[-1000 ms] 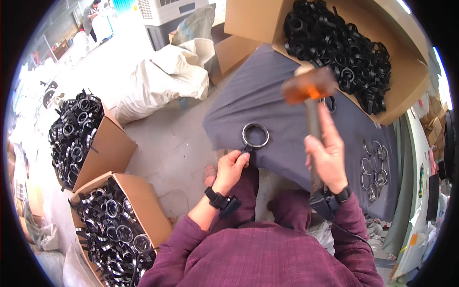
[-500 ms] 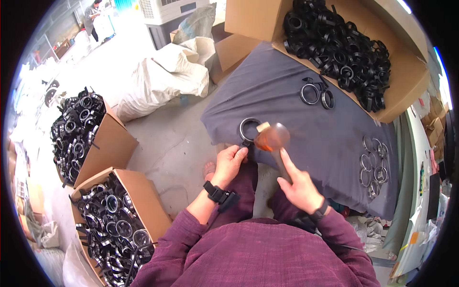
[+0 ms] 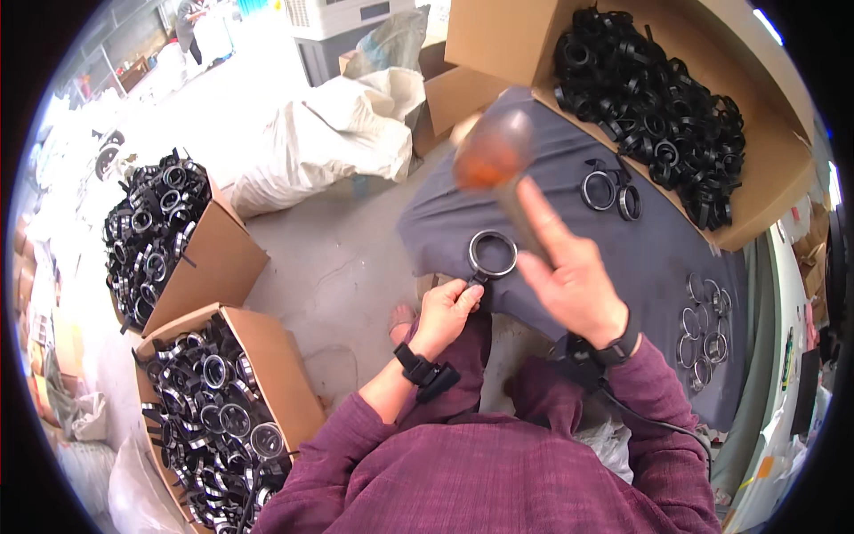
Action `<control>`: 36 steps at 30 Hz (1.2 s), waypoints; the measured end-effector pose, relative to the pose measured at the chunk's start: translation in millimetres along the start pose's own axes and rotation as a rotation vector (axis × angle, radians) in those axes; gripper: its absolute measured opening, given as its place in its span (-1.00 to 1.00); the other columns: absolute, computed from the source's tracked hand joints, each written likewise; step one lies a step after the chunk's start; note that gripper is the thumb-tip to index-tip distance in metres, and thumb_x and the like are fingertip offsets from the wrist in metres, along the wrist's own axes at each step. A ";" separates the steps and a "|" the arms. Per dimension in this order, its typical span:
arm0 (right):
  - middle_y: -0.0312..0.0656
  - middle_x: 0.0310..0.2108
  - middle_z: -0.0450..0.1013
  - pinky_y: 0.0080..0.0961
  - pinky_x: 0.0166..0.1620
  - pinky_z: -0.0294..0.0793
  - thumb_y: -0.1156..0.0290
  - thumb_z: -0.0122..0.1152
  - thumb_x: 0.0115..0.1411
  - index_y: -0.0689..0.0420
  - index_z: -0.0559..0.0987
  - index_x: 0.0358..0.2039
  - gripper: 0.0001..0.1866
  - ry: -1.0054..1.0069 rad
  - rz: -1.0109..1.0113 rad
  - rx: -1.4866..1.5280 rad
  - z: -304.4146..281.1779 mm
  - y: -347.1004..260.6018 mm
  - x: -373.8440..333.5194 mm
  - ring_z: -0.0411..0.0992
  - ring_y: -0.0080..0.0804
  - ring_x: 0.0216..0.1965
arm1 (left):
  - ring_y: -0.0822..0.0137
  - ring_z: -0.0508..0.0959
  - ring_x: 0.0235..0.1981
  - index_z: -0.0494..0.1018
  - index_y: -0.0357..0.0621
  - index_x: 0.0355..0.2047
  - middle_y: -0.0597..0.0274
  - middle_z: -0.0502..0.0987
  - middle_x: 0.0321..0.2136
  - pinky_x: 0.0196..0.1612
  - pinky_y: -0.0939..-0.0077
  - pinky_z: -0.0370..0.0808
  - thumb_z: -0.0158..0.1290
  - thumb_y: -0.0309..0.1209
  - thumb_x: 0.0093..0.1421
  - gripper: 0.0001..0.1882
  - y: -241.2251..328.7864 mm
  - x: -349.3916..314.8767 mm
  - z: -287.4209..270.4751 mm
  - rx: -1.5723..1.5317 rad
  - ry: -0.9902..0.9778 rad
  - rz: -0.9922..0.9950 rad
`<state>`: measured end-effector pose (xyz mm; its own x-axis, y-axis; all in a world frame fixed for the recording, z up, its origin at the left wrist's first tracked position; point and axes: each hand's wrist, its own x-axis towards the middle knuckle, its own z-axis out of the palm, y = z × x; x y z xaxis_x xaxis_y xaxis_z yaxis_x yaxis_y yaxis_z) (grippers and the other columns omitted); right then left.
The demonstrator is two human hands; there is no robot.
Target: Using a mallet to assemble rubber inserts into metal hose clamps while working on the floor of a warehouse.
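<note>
My left hand (image 3: 448, 313) pinches the short black handle of a round ring part (image 3: 472, 258), a black ring with a silver metal rim. It lies at the near left edge of the grey cloth-covered table (image 3: 551, 258). In my right hand (image 3: 580, 283) is a mallet (image 3: 495, 153) with a translucent amber head, blurred by motion and raised above the cloth, apart from the ring. My right index finger stretches along its handle. Farther right lie two more black ring parts (image 3: 598, 190) with silver rims. Several loose metal rings (image 3: 714, 346) are grouped at the right edge.
A large carton (image 3: 498, 40) of black ring parts stands at the far right. Two cartons (image 3: 211, 267) on the left hold rimmed ring parts. A white sack (image 3: 311, 147) lies on the floor beyond the table. Another person (image 3: 188, 27) stands far off at upper left.
My right hand has lifted the mallet up and away from the ring part. My left hand keeps its pinch on the ring part. The whole view has shifted slightly.
</note>
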<state>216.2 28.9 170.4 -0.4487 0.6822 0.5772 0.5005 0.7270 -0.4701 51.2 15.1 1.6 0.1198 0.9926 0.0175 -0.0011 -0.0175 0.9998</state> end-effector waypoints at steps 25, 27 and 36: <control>-0.39 -0.63 0.21 -0.71 -0.70 0.17 0.42 -0.05 0.19 -0.10 0.08 0.32 -0.34 0.471 0.737 0.467 -52.3 2.4 -109.3 0.15 -0.68 -0.74 | 0.40 0.42 -0.63 0.44 -0.15 -0.65 0.21 0.49 -0.67 -0.50 0.50 0.32 -0.05 -0.27 0.21 -0.67 78.7 1.2 -201.9 -0.501 0.896 0.267; -0.39 -0.61 0.22 -0.72 -0.70 0.17 0.37 -0.05 0.22 -0.14 0.09 0.32 -0.37 0.469 0.772 0.435 -77.4 6.1 -125.7 0.16 -0.68 -0.73 | 0.38 0.44 -0.63 0.42 -0.15 -0.64 0.19 0.49 -0.67 -0.56 0.44 0.33 -0.05 -0.24 0.23 -0.65 85.3 -19.7 -275.0 -0.464 1.126 0.264; -0.08 -0.28 0.38 -0.49 -0.46 0.35 0.46 0.02 0.23 0.16 0.03 0.32 -0.33 0.508 0.815 0.318 -122.8 2.8 -210.2 0.30 -0.41 -0.51 | 0.21 0.59 -0.19 0.50 -0.20 -0.28 0.07 0.59 -0.26 -0.16 0.31 0.51 0.13 -0.28 0.06 -0.72 -20.4 -136.9 -525.5 -0.051 1.530 -0.180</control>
<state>402.8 -122.0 129.8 0.3474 0.9200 0.1816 0.2597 0.0916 -0.9613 -486.9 -57.6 -20.7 -0.9775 0.1513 -0.1469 -0.1353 0.0845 0.9872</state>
